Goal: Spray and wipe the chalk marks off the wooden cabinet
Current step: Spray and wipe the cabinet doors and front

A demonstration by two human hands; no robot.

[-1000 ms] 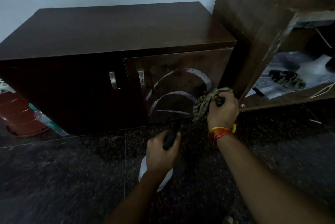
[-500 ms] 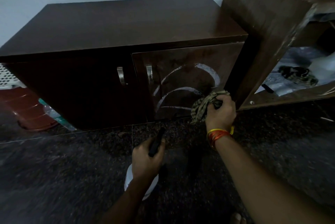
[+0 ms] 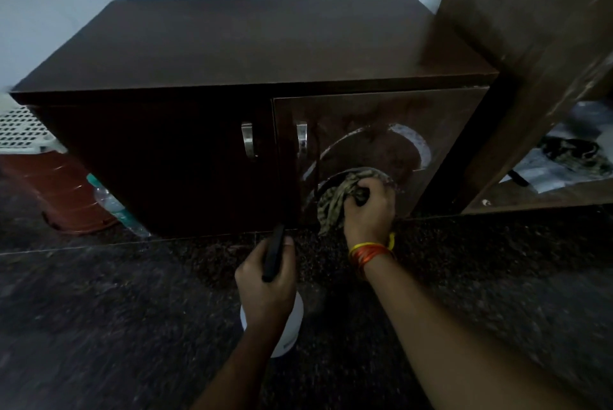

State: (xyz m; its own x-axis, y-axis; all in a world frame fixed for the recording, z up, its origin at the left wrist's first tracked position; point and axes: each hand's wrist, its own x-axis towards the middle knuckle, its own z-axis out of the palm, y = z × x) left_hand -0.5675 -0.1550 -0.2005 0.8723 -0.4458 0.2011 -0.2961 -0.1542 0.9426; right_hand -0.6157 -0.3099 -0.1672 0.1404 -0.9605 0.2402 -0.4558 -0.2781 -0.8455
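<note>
A low dark wooden cabinet (image 3: pixel 252 54) stands against the wall. Its right door (image 3: pixel 374 111) carries white curved chalk marks (image 3: pixel 421 147), an outer arc and a fainter inner one. My right hand (image 3: pixel 368 210) grips a bunched striped cloth (image 3: pixel 335 200) and presses it against the lower part of that door, over the inner arcs. My left hand (image 3: pixel 265 280) holds a white spray bottle (image 3: pixel 288 333) by its black trigger head (image 3: pixel 273 252), low above the floor in front of the cabinet.
A dark speckled stone floor (image 3: pixel 132 310) lies in front. A taller wooden shelf unit (image 3: pixel 530 28) stands close on the right, with papers and dark items on its shelf. Left of the cabinet are a reddish tub (image 3: pixel 63 197), a plastic bottle (image 3: pixel 112 207) and a white perforated basket (image 3: pixel 23 127).
My right hand has moved the cloth left and onto the door, over the lower chalk arcs. My left hand with the bottle stays low; the view has shifted.
</note>
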